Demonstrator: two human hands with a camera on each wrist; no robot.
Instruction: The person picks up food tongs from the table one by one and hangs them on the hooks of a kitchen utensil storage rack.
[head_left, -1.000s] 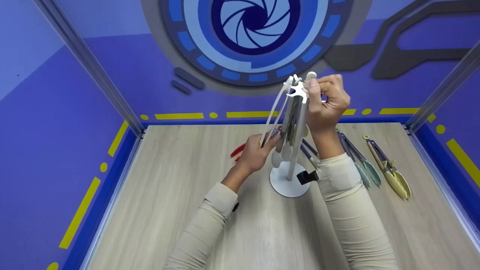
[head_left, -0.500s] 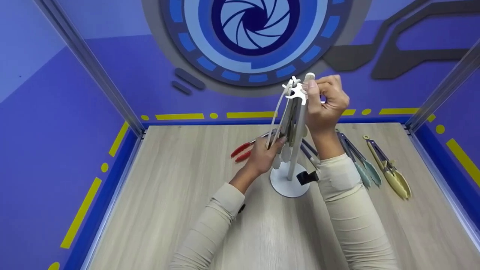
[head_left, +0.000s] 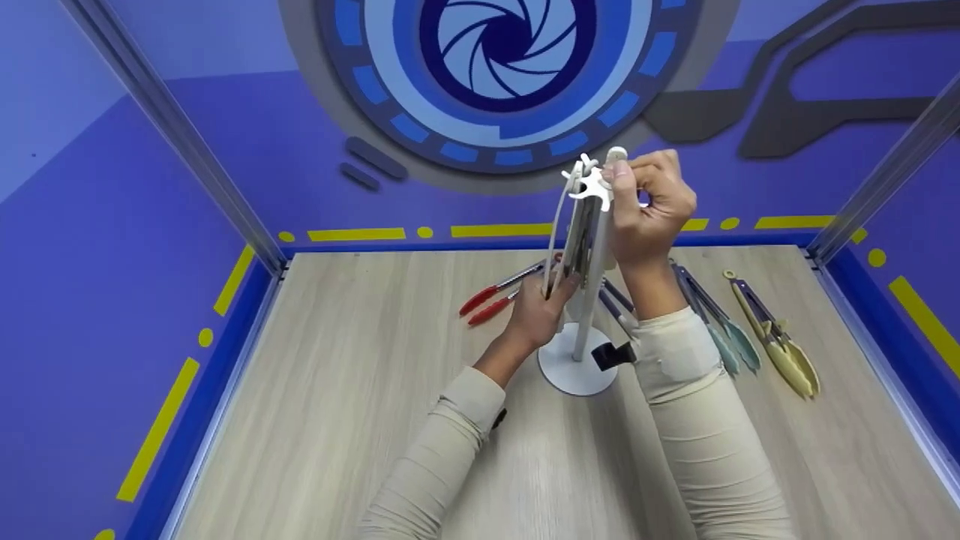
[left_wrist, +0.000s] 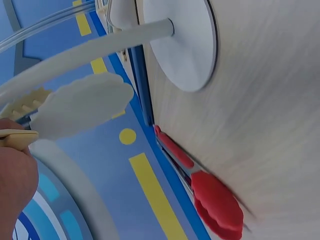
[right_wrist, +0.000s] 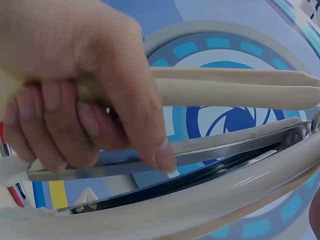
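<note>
In the head view a white utensil stand (head_left: 592,289) rises from its round base (head_left: 577,379), with tongs hanging from its hooked top (head_left: 590,184). My left hand (head_left: 536,311) grips cream-coloured tongs (head_left: 553,240), whose upper end is at a hook. In the right wrist view the same left hand (right_wrist: 115,75) curls round the cream tongs (right_wrist: 225,91); its thumb lies over steel-and-white tongs (right_wrist: 225,152) beside the pole. My right hand (head_left: 652,206) pinches the stand's top, thumb against a bent forefinger. A pale scalloped tong tip (left_wrist: 82,106) hangs close to the left hand.
Red-tipped tongs (head_left: 487,304) lie left of the stand on the wooden table (head_left: 337,412). Dark-handled tongs (head_left: 616,300) lie behind it, partly hidden. To the right are teal-tipped tongs (head_left: 726,334) and yellow tongs (head_left: 780,345). Blue walls enclose the back and sides.
My left hand has moved right, towards the pole, bringing the lower part of the cream tongs with it. More of the red tongs shows. The right hand keeps its hold on the stand's top.
</note>
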